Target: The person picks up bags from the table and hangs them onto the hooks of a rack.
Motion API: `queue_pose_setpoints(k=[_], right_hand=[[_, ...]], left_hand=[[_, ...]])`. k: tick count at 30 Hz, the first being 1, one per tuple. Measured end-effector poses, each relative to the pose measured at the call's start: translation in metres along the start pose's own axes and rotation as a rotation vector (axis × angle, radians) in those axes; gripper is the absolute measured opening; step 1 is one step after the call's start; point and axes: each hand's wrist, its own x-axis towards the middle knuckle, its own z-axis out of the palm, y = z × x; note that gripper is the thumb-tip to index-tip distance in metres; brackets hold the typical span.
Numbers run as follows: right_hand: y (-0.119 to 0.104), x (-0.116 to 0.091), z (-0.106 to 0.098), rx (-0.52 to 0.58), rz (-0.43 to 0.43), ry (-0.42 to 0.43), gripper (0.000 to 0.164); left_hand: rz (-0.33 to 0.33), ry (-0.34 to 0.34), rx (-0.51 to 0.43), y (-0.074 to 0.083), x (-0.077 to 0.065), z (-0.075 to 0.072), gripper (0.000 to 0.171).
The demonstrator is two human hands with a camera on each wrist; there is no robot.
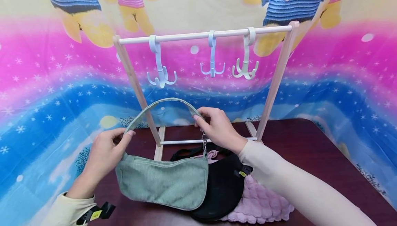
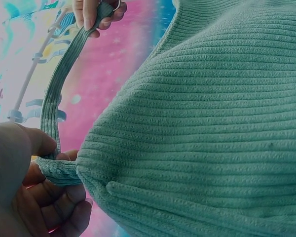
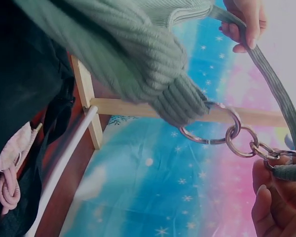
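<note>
A green corduroy shoulder bag (image 1: 164, 181) hangs by its strap (image 1: 167, 100) between both hands, in front of a small rack. The left hand (image 1: 107, 150) pinches the strap's left side, low near the bag's corner. Higher up on the right, the right hand (image 1: 217, 126) pinches the strap near its chain end. Metal rings (image 3: 239, 140) link the strap to the bag in the right wrist view. Three hooks hang from the rack's top bar (image 1: 186, 37): a left hook (image 1: 160, 64), a middle hook (image 1: 212, 57) and a right hook (image 1: 246, 57).
A black bag (image 1: 223, 188) and a pink quilted bag (image 1: 263, 202) lie on the dark red table (image 1: 297, 153), partly behind the green bag. The rack's wooden posts (image 1: 279, 81) stand on the table. A printed backdrop cloth (image 1: 192, 9) rises behind.
</note>
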Motion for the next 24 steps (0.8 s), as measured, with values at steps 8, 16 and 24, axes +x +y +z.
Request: queue_pose_setpoints(k=[8, 16, 24], right_hand=[[-0.006, 0.006, -0.004, -0.006, -0.027, 0.064, 0.015], [-0.007, 0.01, -0.006, -0.032, -0.045, 0.109, 0.015], [-0.008, 0.016, -0.01, -0.055, -0.056, 0.147, 0.014]], left_hand=[[0.002, 0.031, -0.016, 0.003, 0.001, 0.0, 0.027], [0.02, 0.085, -0.053, 0.004, 0.002, 0.002, 0.028], [0.024, 0.12, -0.082, 0.006, 0.004, 0.003, 0.026]])
